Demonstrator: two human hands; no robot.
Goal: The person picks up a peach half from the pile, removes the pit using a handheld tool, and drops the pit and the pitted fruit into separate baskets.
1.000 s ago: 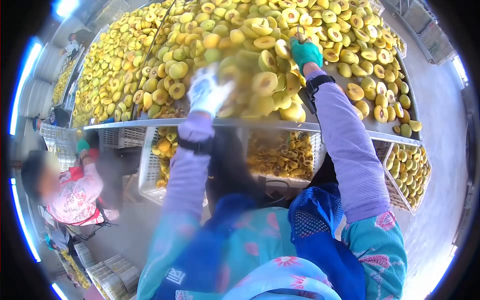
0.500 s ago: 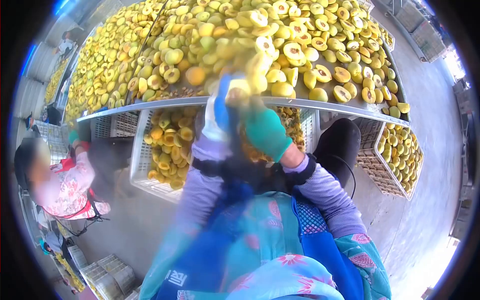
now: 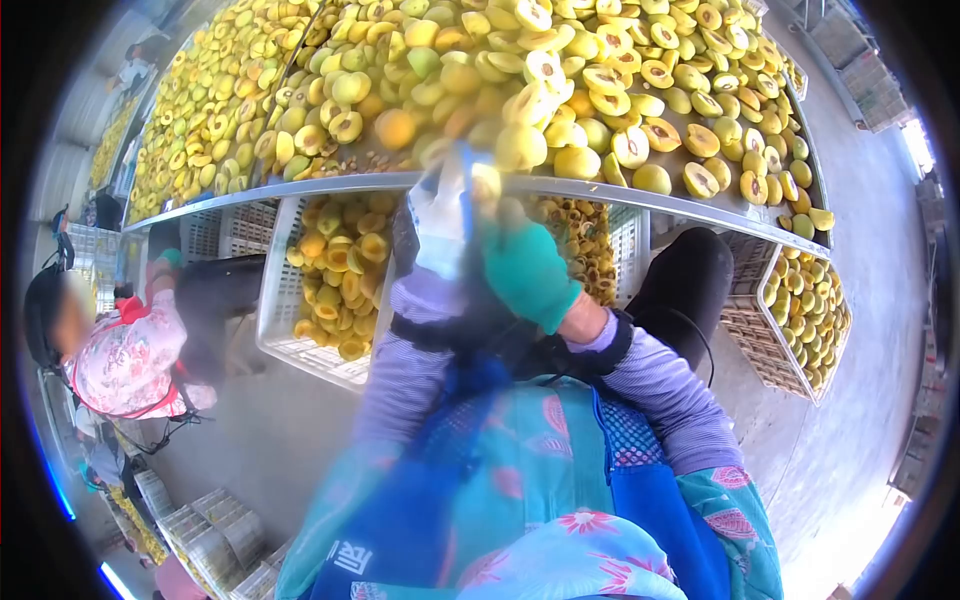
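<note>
My two gloved hands meet at the near metal edge of a table heaped with halved yellow peaches (image 3: 660, 134). My left hand (image 3: 438, 215), in a white and blue glove, is smeared by motion and looks closed around a peach half (image 3: 487, 184). Close against that piece is my right hand (image 3: 530, 268), in a green glove, its fingers curled inward. Whatever the right fingers grip is hidden by blur. Below my hands stand a white crate of peach halves (image 3: 325, 362) and a second crate (image 3: 627, 245) with darker, pitted-looking pieces.
A crate of fruit (image 3: 770, 335) stands on the floor at my right, beside my dark-clothed knee (image 3: 685, 280). Another person (image 3: 135, 350) in a floral top sits at the left by the same table. Stacked crates (image 3: 215, 540) are at lower left.
My hands stay together and have shifted slightly down toward me. The view has turned a little. The person on the left has shifted slightly.
</note>
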